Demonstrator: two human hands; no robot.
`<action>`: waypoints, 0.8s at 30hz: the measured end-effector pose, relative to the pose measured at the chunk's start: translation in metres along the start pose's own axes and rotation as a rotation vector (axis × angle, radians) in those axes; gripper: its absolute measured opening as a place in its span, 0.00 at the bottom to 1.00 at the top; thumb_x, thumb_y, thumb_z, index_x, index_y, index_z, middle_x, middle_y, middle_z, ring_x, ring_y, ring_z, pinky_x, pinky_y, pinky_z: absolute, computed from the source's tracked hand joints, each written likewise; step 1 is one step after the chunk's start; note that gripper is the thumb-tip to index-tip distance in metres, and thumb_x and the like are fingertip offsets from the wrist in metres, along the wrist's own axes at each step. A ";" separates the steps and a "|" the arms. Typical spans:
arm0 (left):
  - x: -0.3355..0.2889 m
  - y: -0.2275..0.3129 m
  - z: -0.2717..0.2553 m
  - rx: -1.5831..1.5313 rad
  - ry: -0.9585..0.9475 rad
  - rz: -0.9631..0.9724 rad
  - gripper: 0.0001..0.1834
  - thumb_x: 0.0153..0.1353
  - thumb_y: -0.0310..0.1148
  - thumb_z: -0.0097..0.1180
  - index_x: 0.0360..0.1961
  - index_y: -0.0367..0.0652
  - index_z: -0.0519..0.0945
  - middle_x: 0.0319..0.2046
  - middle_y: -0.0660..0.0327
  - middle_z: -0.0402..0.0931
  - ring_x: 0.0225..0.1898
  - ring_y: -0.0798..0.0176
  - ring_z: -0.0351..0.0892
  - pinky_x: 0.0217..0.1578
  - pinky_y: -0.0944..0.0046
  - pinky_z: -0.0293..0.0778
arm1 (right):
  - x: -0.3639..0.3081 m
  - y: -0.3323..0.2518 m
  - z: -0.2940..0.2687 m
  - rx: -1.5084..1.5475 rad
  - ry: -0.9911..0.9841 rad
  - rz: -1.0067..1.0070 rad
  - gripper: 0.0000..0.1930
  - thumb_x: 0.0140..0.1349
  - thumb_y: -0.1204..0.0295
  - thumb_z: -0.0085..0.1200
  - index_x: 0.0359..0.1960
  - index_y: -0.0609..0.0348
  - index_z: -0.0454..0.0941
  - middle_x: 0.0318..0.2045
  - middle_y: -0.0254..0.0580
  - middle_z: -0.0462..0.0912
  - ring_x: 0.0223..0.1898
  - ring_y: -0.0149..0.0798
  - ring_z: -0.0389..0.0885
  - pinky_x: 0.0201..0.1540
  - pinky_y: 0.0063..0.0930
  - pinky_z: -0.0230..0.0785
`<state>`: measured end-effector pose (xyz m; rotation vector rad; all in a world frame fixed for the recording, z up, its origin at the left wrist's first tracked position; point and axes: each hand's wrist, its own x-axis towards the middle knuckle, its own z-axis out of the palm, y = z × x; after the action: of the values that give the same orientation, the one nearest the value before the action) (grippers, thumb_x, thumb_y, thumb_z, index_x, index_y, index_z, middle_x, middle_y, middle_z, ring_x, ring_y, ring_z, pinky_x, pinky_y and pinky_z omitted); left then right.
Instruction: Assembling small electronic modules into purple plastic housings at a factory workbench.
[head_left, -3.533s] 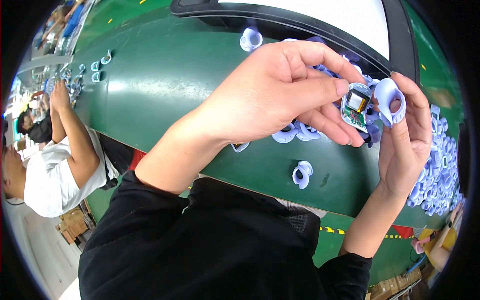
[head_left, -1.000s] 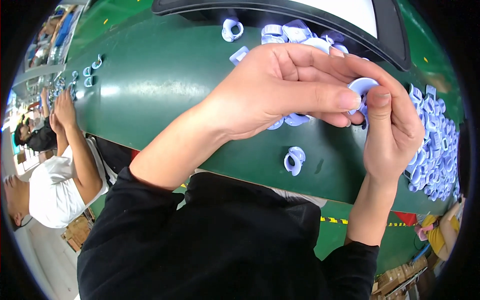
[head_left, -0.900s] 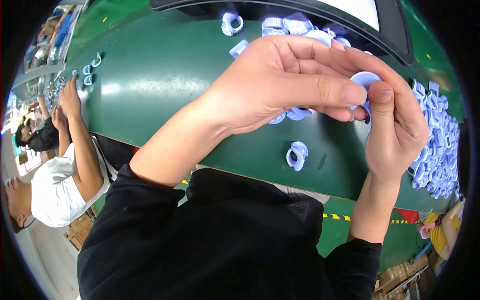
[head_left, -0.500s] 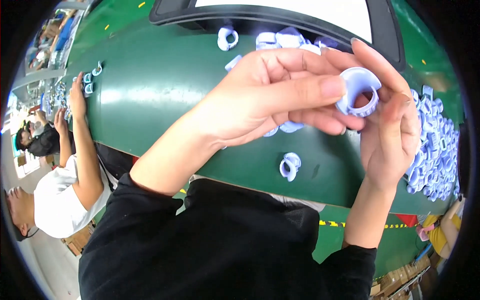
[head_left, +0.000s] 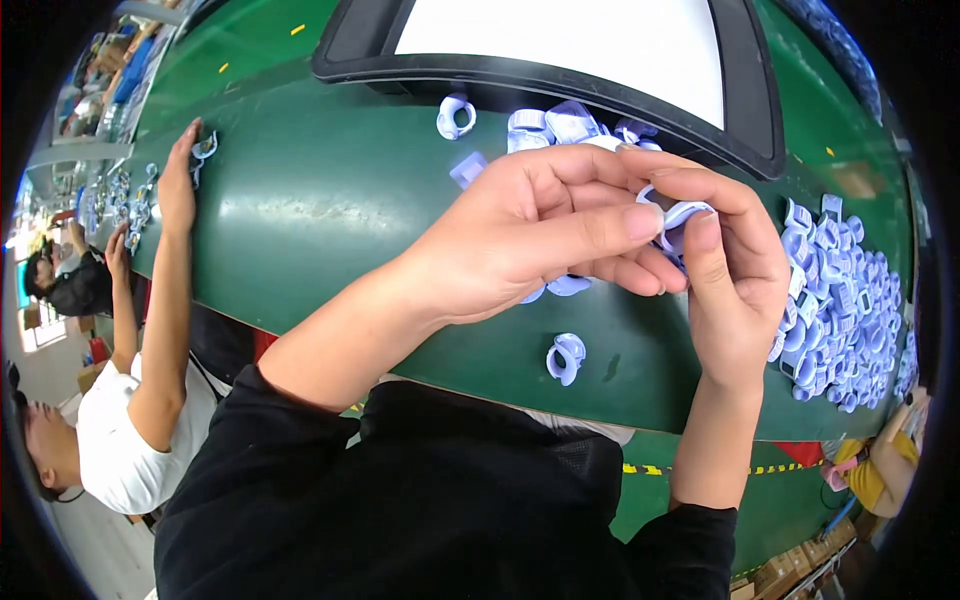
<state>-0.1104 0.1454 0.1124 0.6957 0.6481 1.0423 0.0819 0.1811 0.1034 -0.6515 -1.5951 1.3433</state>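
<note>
Between my two hands, above the green table, is a curled pale-blue plastic band (head_left: pixel 684 212) shaped like a toy wristwatch. My left hand (head_left: pixel 535 220) grips its left side with the thumb in front and fingers behind. On the other side, my right hand (head_left: pixel 738 275) pinches the band between thumb and fingers. Fingers cover part of it. A similar loose band (head_left: pixel 567 358) lies on the table below my hands. Beyond them, several more pale-blue pieces (head_left: pixel 570 122) sit by the black-framed panel, partly hidden by my fingers. Another curled band (head_left: pixel 456 118) stands to their left.
A big heap of pale-blue bands (head_left: pixel 840 300) covers the table's right end. At the far side stands a black-framed panel with a white surface (head_left: pixel 560 50). To the left, a person in white (head_left: pixel 135 430) reaches onto the green table (head_left: pixel 290 210); another sits farther off.
The held band has turned from showing its open ring to a more edge-on view. My right hand has shifted left and its fingers have closed in on the band.
</note>
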 end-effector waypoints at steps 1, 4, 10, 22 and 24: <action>0.000 -0.001 -0.002 0.000 0.002 0.000 0.18 0.73 0.32 0.56 0.57 0.30 0.75 0.43 0.51 0.83 0.44 0.56 0.88 0.44 0.64 0.85 | 0.000 0.000 0.001 0.082 -0.003 0.038 0.12 0.76 0.70 0.48 0.51 0.67 0.77 0.50 0.56 0.84 0.56 0.48 0.80 0.62 0.39 0.70; 0.001 -0.005 -0.005 0.055 -0.054 0.006 0.19 0.72 0.28 0.56 0.60 0.32 0.74 0.51 0.46 0.81 0.46 0.51 0.88 0.45 0.61 0.87 | 0.001 0.006 -0.005 0.165 -0.019 0.025 0.12 0.76 0.71 0.48 0.50 0.68 0.79 0.49 0.54 0.84 0.56 0.47 0.80 0.62 0.38 0.70; 0.000 -0.004 -0.005 0.126 -0.062 0.048 0.18 0.69 0.26 0.59 0.58 0.32 0.75 0.46 0.48 0.83 0.44 0.51 0.88 0.44 0.61 0.87 | 0.002 0.009 -0.010 0.016 -0.131 -0.044 0.13 0.76 0.71 0.47 0.51 0.69 0.79 0.48 0.52 0.84 0.57 0.48 0.80 0.62 0.39 0.70; -0.004 -0.001 -0.001 0.059 -0.074 -0.111 0.23 0.76 0.37 0.49 0.64 0.33 0.65 0.54 0.46 0.77 0.50 0.47 0.85 0.45 0.54 0.86 | -0.002 0.000 0.005 -0.228 0.055 0.055 0.17 0.76 0.68 0.48 0.54 0.70 0.81 0.46 0.47 0.87 0.44 0.32 0.84 0.46 0.23 0.75; -0.004 -0.001 -0.001 0.034 -0.106 -0.128 0.23 0.76 0.37 0.50 0.64 0.34 0.65 0.53 0.47 0.77 0.50 0.49 0.86 0.45 0.54 0.86 | -0.001 -0.003 0.006 -0.248 0.085 0.005 0.18 0.76 0.66 0.49 0.52 0.70 0.82 0.41 0.46 0.88 0.38 0.31 0.85 0.42 0.22 0.76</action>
<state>-0.1123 0.1415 0.1117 0.7249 0.6112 0.8720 0.0780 0.1766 0.1057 -0.8510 -1.7064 1.1147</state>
